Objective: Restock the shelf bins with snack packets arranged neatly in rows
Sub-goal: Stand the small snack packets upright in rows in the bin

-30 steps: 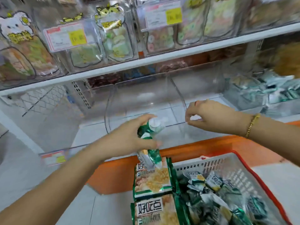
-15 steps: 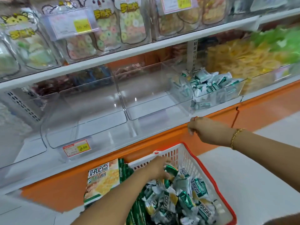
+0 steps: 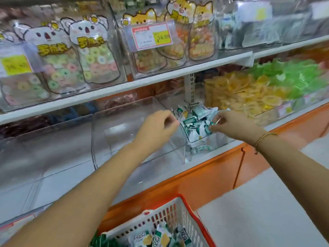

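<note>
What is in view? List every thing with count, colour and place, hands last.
shelf packets: many, green-white, transparent bin, lower shelf
neighbouring bin: one, transparent, left of them
basket: one, white, red rim, bottom centre
basket packets: several, green-white, in basket
animal-shaped bags: several, pastel, upper shelf
price tag: one, red-yellow, upper bin front
ring snacks: heap, yellow, lower shelf right
left hand: fingers curled, beside shelf packets
right hand: pinching a shelf packet

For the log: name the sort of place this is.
Most likely a shop's snack aisle: a price tag, bagged sweets in clear bins, and a basket of snack packets.
</note>
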Available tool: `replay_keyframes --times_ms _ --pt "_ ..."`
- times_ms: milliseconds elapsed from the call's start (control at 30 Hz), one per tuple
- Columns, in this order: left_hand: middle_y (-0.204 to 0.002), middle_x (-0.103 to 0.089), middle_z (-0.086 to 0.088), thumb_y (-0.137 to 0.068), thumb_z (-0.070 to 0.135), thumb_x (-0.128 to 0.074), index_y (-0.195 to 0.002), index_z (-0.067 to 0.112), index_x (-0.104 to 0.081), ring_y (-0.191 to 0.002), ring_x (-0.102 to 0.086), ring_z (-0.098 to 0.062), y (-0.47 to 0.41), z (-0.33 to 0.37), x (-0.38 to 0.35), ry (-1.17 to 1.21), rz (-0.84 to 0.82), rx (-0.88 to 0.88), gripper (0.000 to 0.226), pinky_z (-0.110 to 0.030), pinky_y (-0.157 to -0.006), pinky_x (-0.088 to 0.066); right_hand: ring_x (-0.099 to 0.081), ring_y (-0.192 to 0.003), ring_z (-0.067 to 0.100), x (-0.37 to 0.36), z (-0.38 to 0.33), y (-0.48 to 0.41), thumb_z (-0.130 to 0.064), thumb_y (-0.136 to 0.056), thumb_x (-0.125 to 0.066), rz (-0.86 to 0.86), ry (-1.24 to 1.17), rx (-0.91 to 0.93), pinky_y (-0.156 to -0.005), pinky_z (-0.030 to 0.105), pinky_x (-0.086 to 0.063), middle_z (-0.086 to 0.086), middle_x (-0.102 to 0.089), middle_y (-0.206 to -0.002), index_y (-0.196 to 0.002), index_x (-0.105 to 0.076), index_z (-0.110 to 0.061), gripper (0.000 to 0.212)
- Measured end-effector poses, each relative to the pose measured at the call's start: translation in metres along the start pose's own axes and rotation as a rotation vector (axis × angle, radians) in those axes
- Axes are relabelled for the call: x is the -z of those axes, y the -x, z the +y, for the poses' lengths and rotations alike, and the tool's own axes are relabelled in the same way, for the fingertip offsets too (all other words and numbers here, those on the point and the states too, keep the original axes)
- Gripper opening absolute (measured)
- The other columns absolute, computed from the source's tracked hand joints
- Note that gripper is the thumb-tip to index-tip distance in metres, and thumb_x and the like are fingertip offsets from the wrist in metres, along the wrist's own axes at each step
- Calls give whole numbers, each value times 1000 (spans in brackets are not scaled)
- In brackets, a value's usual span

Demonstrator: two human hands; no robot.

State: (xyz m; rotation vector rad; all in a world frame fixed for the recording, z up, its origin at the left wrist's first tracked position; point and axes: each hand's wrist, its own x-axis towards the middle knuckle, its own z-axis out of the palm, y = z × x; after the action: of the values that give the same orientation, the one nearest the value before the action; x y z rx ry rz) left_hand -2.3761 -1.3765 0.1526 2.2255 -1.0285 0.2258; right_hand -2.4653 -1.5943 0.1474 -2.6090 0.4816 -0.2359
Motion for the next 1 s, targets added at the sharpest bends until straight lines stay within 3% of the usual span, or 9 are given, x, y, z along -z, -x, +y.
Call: replay_keyframes --times_ms 100,167,300,467,567,667,733,867,1000 --pt "-127 -51 -2 -87 42 -63 -127 17 -52 -114 -51 -16 -30 -20 -15 -22 -101 166 49 -19 -84 -34 -61 -102 28 -10 -7 -37 -38 -86 -67 -159 85 -90 -82 34 -51 18 -62 -120 -126 -54 1 58" --pt "-140 -41 -3 -83 51 -63 -140 19 -39 -126 -44 -18 -35 -31 -31 -28 -128 195 70 -22 -95 -34 -58 -112 31 -16 -7 -57 -38 -83 -70 -226 149 -147 -88 37 -50 19 -59 -125 -131 -50 4 66" --pt "-137 -40 5 -77 59 -63 -144 24 -35 -125 -44 -11 -32 -45 -54 167 -57 182 81 -33 -107 -39 -60 -98 25 -20 -2 -78 -43 -79 -73 -375 402 -208 -65 27 -47 9 -64 -102 -114 -58 -4 55" --pt "-122 -38 18 -75 61 -63 -138 29 -44 -112 -43 0 -28 -44 -55 130 19 142 73 -13 -99 -32 -51 -122 30 -39 2 -91 -37 -81 -73 -409 405 -210 -81 35 -48 12 -45 -141 -146 -23 -4 88" --pt "-115 -46 16 -80 48 -67 -119 24 -59 -100 -39 8 -29 -38 -47 -29 54 5 47 7 -84 -20 -55 -109 30 -40 5 -94 -25 -78 -75 -348 349 -218 -66 34 -49 11 -51 -130 -138 -32 -8 76" --pt "-104 -59 7 -85 34 -67 -101 20 -66 -94 -49 -3 -40 -24 -37 -135 -7 -88 22 -7 -78 -31 -57 -86 25 -30 10 -92 -25 -71 -77 -241 245 -214 -59 31 -47 8 -59 -106 -130 -39 -9 72" --pt "-100 -63 4 -85 30 -68 -98 18 -68 -92 -54 -8 -55 -14 -31 -186 -70 -123 18 -15 -75 -34 -55 -91 25 -20 15 -88 -27 -73 -76 -104 134 -208 -66 32 -48 7 -55 -104 -133 -37 -8 74" --pt "-117 -62 4 -78 33 -76 -117 19 -62 -100 -55 -6 -104 -1 -43 -279 -323 -128 44 -14 -80 -36 -46 -67 15 6 37 -77 -31 -74 -76 199 -49 -145 -46 28 -35 -1 -44 -78 -127 -38 -4 71" --pt "-139 -49 -1 -71 36 -81 -138 17 -43 -120 -50 -20 -147 -4 -88 -454 -666 -61 80 -25 -89 -40 -51 -67 15 13 56 -73 -36 -73 -77 275 -194 -117 -46 29 -38 1 -50 -81 -121 -40 -9 66"
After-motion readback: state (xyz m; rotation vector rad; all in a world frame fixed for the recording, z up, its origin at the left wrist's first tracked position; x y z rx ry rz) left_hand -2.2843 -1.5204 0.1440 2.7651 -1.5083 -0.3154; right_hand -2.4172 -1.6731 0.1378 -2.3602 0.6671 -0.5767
